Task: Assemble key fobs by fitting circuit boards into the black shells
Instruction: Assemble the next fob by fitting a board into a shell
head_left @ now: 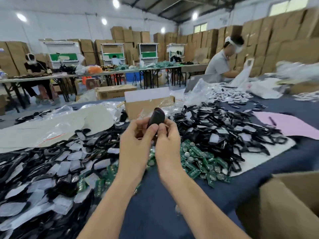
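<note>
Black shell (pixel 156 118) pinched between left hand (pixel 138 135), right hand (pixel 167 135), above table (pixel 172 195).

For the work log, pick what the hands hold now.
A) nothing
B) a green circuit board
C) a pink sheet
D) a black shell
D: the left hand and the right hand both grip one black shell.

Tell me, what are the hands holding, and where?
The left hand and right hand pinch one black shell by its lower end; its top sticks out.
</note>
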Demonstrator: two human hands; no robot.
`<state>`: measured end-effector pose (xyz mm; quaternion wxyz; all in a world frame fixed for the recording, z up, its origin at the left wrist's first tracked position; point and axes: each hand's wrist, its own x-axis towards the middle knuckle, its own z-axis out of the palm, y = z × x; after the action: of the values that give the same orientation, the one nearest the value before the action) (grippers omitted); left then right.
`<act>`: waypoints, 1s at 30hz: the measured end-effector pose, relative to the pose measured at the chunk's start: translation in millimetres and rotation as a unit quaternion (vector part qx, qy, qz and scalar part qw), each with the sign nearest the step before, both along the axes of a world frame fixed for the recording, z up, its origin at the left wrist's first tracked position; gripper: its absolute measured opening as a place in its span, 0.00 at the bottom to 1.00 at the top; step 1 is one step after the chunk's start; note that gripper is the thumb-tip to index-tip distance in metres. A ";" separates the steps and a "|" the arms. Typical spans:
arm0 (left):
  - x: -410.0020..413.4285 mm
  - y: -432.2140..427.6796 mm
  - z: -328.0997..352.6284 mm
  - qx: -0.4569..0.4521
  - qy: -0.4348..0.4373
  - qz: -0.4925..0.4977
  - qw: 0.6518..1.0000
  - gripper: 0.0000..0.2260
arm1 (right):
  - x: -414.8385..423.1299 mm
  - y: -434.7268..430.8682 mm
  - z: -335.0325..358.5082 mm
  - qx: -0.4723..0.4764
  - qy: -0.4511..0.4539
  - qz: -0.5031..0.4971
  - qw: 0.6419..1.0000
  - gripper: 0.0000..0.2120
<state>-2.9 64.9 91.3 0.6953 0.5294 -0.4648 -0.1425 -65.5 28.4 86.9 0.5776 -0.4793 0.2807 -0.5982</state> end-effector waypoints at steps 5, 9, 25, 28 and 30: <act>-104.6 -37.5 31.9 0.006 -0.046 -0.119 0.992 0.04 | -96.6 -15.8 27.2 0.025 -0.086 -0.189 0.978 0.08; -196.1 -62.9 41.8 0.039 -0.165 -0.209 0.963 0.06 | -182.9 -26.4 28.4 0.106 -0.207 -0.284 0.930 0.15; -128.4 -33.2 -39.3 0.144 -0.371 -0.222 0.890 0.12 | -163.2 -16.4 -10.5 0.287 -0.216 -0.222 0.907 0.10; -54.5 -0.9 -75.7 0.223 -0.511 -0.127 0.821 0.20 | -124.6 -5.0 -14.3 0.278 -0.173 -0.216 0.920 0.15; -16.6 24.7 -92.5 0.264 -0.568 -0.083 0.775 0.25 | -98.6 -0.4 -19.2 0.279 -0.154 -0.193 0.928 0.11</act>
<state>-19.5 89.5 -1.2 0.1235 0.6365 -0.7612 0.0098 -164.2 28.0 67.7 0.5975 -0.1378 0.4307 -0.6621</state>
